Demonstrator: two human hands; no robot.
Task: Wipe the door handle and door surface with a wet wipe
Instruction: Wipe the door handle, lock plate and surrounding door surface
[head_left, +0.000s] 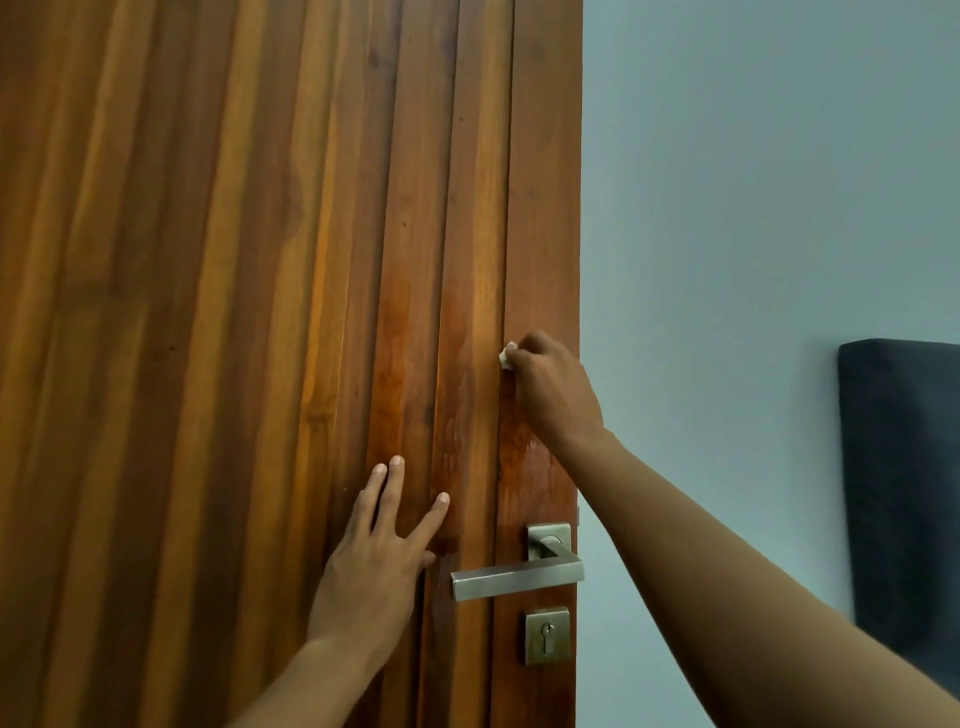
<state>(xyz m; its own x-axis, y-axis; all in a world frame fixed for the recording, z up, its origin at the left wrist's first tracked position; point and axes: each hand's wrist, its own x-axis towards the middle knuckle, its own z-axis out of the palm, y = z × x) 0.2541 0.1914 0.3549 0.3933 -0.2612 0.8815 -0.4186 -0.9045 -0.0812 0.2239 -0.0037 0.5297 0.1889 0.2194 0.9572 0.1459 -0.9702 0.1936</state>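
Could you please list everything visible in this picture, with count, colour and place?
door: one, brown wood, fills the left and centre
handle: one, silver lever, low on the door's right edge
keyhole plate: one, silver, just below the handle
wipe: one, white, pressed on the door above the handle
wall: one, pale blue-grey, right
panel: one, dark, far right
left hand: flat on the door, fingers spread
right hand: closed on the wipe

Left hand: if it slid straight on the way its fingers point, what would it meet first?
Likely nothing but more door. The left hand lies flat, fingers pointing up the boards; the handle and right hand sit off to the right.
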